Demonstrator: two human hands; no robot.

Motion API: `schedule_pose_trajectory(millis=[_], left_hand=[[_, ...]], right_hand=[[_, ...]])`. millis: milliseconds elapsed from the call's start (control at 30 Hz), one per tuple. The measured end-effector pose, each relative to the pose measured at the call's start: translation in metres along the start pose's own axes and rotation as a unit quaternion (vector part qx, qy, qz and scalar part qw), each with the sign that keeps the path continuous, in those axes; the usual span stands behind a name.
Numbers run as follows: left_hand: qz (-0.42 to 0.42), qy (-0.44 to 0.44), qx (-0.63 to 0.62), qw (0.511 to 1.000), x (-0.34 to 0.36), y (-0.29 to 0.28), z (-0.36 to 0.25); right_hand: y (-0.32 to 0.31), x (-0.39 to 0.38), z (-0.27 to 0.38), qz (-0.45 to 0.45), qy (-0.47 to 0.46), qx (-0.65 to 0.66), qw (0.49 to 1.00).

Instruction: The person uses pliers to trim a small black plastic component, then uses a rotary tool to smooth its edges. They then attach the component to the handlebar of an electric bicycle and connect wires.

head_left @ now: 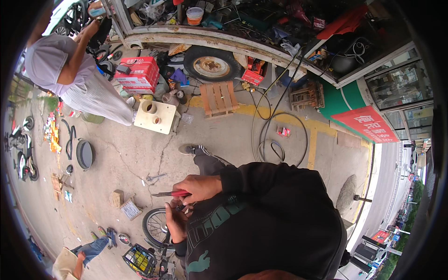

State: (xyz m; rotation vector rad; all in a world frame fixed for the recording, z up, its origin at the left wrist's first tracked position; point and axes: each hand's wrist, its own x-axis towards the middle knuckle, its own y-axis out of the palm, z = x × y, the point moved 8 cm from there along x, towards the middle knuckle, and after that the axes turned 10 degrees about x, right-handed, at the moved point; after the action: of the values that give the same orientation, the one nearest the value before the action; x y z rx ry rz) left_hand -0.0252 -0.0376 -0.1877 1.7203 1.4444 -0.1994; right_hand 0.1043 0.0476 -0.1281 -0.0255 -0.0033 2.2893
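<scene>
My right hand [204,186] is closed around a red-handled tool [181,192]. Its narrow metal end points left, and its exact kind is unclear. Just below, my left hand [175,223] is turned palm inward, its thumb raised. Its fingers curl around a small dark piece [181,207] that is too small to name and partly hidden. Both hands are close together in front of my dark sweatshirt. On the concrete beyond them lies a metal wrench [156,177].
A spoked wheel [154,225] and a basket [140,260] are near my left arm. A small table [156,122], wooden stool [218,99], coiled hose [282,140] and black basin [85,154] stand around. One person [70,70] stands far left; another [74,261] is lower left.
</scene>
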Motion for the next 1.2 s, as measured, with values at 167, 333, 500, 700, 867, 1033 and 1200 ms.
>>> schedule_pose_trajectory(millis=[167, 333, 500, 700, 867, 1033, 1200], left_hand=[[0.064, -0.032, -0.021, 0.997, 0.010, 0.004, 0.002], [0.135, -0.009, -0.116, 0.984, 0.013, 0.027, -0.010], [-0.051, 0.123, -0.040, 0.990, 0.008, 0.008, -0.036], [-0.147, 0.222, -0.027, 0.963, -0.015, 0.004, -0.108], [-0.184, 0.224, -0.091, 0.953, -0.041, 0.001, -0.096], [-0.210, 0.235, -0.141, 0.939, -0.059, 0.002, -0.079], [-0.241, 0.240, -0.164, 0.926, -0.074, 0.001, -0.067]], right_hand=[[-0.013, 0.008, 0.024, 0.088, -0.021, 0.028, 0.996], [-0.024, 0.014, 0.033, 0.021, -0.049, -0.005, 0.999], [-0.034, 0.024, 0.029, -0.172, 0.005, -0.049, 0.984], [-0.034, 0.015, 0.016, -0.073, 0.164, 0.074, 0.981], [-0.008, 0.021, 0.052, 0.040, 0.121, -0.122, 0.984], [0.006, 0.036, 0.093, 0.080, -0.051, -0.335, 0.938], [0.020, 0.039, 0.108, 0.147, -0.062, -0.420, 0.893]])
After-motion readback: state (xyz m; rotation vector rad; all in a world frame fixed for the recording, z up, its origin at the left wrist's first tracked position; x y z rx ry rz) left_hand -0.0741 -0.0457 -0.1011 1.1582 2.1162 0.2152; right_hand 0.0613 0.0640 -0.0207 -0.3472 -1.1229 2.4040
